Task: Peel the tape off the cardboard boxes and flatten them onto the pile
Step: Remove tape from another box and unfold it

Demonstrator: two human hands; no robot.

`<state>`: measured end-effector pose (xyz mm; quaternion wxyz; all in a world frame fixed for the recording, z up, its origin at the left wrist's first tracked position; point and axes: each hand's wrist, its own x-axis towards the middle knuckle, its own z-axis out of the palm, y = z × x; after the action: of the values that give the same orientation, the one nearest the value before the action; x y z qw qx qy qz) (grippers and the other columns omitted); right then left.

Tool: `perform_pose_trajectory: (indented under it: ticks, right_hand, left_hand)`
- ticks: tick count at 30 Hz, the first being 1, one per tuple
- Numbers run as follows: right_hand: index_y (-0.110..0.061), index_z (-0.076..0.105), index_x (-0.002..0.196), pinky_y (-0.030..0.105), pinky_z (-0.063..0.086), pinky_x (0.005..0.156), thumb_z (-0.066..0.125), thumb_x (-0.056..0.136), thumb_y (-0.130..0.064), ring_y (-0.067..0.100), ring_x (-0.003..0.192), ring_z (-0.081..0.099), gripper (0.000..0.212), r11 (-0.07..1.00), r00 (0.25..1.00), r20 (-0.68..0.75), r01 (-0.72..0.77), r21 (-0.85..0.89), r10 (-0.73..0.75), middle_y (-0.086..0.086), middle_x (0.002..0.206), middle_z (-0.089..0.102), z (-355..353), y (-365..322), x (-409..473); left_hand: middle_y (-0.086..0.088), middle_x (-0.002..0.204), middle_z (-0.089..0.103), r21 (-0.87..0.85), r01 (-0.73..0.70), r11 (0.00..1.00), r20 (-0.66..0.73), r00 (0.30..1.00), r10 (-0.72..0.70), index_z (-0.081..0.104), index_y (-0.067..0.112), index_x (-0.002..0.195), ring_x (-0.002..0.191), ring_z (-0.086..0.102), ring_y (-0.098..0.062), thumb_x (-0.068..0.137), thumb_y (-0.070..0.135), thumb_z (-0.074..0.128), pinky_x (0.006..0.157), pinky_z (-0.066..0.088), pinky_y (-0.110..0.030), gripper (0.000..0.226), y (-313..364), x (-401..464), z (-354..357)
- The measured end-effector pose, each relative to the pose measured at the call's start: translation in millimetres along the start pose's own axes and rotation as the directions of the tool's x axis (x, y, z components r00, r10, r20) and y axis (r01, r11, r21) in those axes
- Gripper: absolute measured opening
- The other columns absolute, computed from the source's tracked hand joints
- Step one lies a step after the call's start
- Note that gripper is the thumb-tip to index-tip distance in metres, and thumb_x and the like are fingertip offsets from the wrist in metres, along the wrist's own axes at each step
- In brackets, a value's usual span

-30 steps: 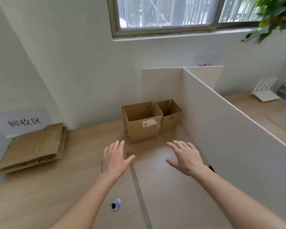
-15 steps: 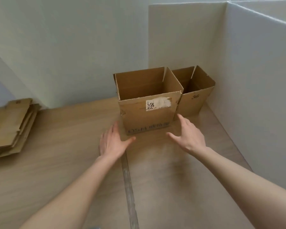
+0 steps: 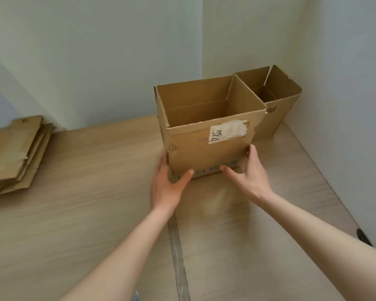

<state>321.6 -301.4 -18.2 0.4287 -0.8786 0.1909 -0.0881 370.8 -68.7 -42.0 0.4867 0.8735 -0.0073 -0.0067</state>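
Two hands clasp the big box [image 3: 206,131] near the middle of the wooden table [image 3: 85,192]. From the head view, the left hand [image 3: 167,181] lies along the box's lower left edge, fingers on the side wall and thumb pressed on the front face; the right hand [image 3: 250,174] mirrors it at the lower right edge, thumb on the front, fingers wrapped round the corner. Both grips are wide, spread just enough to bracket the box between them. The box stands upright with its top open, and a torn white label [image 3: 227,131] sits on its front face. At 2 o'clock from it, touching its far right corner, stands a small box [image 3: 276,114], open too, marked 36, tucked against the white divider [image 3: 345,105]. At 9 o'clock, well apart, lies the pile [image 3: 13,153] of flattened cardboard.
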Motion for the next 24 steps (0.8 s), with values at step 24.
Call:
perform_pose_trajectory:
  ticks: [24]
  right_hand:
    - [-0.044,0.036,0.143,0.022,0.052,0.095,0.084,0.063,-0.068,-0.003,0.116,0.056,0.097,0.974,0.983,0.068,0.158,0.165,-0.171,-0.030,0.126,0.054,-170.6,-136.0,-330.5]
  left_hand:
    - [0.023,0.159,0.027,-0.362,-0.235,0.902,0.172,0.934,0.313,0.019,0.068,0.148,0.144,0.030,0.005,0.071,0.086,0.060,0.112,0.034,-0.032,0.089,98.6,-312.6,-215.3]
